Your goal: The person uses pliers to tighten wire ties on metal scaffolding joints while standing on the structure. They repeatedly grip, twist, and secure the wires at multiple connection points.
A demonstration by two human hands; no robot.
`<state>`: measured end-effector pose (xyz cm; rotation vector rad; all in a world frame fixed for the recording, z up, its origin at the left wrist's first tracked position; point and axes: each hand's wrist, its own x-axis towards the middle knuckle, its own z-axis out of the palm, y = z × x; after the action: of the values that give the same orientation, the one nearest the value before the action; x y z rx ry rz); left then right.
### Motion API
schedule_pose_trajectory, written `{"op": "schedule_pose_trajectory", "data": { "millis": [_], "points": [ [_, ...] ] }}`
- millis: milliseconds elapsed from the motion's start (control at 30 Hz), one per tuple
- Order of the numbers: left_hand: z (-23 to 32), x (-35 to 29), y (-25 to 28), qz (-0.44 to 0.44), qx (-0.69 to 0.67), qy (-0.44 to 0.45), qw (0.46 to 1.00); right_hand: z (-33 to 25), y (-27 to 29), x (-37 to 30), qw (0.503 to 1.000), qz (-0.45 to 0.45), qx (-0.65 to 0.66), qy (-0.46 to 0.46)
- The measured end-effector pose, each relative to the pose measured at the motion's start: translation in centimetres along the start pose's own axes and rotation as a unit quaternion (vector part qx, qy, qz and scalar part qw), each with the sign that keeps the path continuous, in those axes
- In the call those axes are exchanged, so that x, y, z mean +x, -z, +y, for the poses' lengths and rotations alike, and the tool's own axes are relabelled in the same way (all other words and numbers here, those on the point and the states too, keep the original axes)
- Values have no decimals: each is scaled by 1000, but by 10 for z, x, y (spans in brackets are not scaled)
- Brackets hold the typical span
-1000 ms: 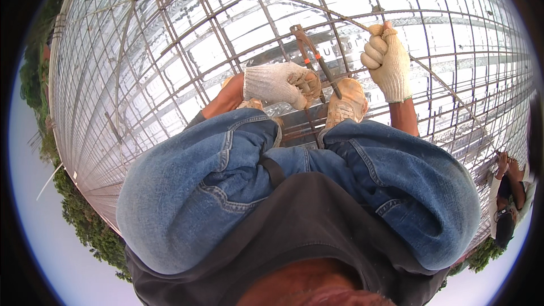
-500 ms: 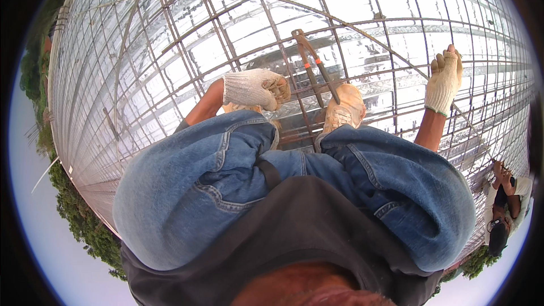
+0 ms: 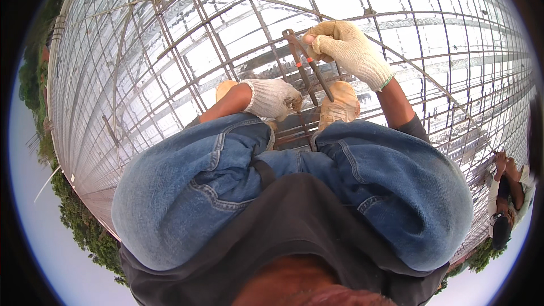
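Observation:
My left hand point(image 3: 275, 99), in a white knit glove, is low between my knees near my left shoe. Its fingers are curled closed; whatever they hold is hidden. My right hand point(image 3: 352, 51), gloved in cream knit with bare fingertips showing, is raised beyond my right shoe point(image 3: 341, 105). Its thumb and fingers are pinched together, and I cannot make out anything in them. Just left of those fingertips, a pair of pincers point(image 3: 311, 71) with dark handles and orange bands rests on the steel bars point(image 3: 272, 51), handles spread toward my right shoe.
A grid of rebar spreads over shiny corrugated metal decking point(image 3: 215, 56). One long bar point(image 3: 396, 56) crosses the grid diagonally. A co-worker point(image 3: 507, 204) crouches at the far right. Trees point(image 3: 79, 232) stand beyond the deck's left edge.
My right hand has swung left from the far right side to beside the pincers' head. My left hand has shifted slightly right and down, its fingers still curled.

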<state>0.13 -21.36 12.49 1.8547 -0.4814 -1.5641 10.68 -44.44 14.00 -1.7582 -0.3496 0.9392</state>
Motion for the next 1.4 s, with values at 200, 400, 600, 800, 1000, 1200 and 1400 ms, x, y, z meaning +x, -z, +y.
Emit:
{"op": "schedule_pose_trajectory", "data": {
  "millis": [200,400,600,800,1000,1200,1400],
  "points": [
    [-2,-7,-3,-7,-93,-23,995,24,-4,0,916,37,400,-15],
    [-6,-12,0,19,-137,-19,990,33,21,1,936,178,299,53],
    [-32,-40,7,125,-325,-85,934,25,43,2,876,283,385,71],
    [-30,-38,23,284,-287,-99,910,63,94,-8,915,265,258,162],
    [-55,-58,31,424,-323,-12,846,-11,91,-60,872,391,-267,128],
    [-66,-62,18,461,-399,-32,792,23,16,-48,944,296,-130,61],
    [-46,-38,17,423,-410,-69,805,47,-64,-15,978,174,111,-37]
  ]
}}
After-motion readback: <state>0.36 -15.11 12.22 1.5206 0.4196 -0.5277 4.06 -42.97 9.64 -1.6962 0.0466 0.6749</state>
